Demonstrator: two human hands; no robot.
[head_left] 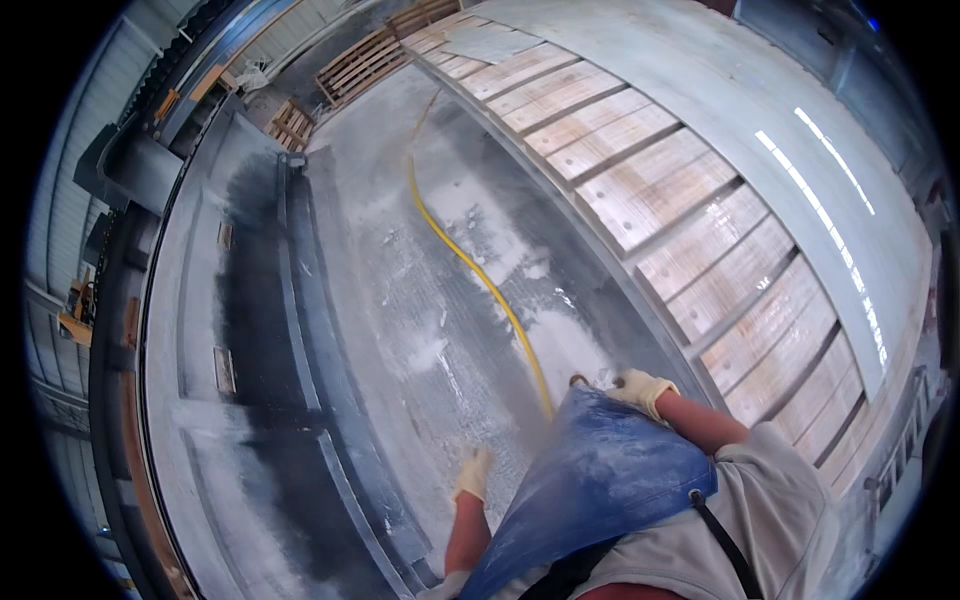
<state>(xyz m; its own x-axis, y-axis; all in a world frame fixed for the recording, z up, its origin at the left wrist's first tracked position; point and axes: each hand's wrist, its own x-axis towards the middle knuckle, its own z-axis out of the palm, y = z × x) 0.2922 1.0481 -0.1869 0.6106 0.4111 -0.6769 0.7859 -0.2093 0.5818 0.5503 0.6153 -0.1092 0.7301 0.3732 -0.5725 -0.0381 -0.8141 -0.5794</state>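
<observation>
My left hand [475,472], in a cream work glove, hangs over the wet grey floor beside the lower edge of my blue apron [600,470]. Its fingers are blurred, and I see no object in it. My right hand [642,391], gloved alike, is at the far right edge of the apron. Its fingers curl around, with a small dark spot at their tips; what they hold, if anything, is too small to make out. A small brown rounded thing [577,380] peeks out past the apron. A yellow hose [470,262] runs along the floor and passes behind the apron.
On the right, a long bed of wooden planks [655,190] carries a large glossy pale slab [780,160]. A low dark trough [265,330] with metal rails lines the left. Wooden pallets [360,68] stand at the far end. The floor [400,330] has wet and whitish patches.
</observation>
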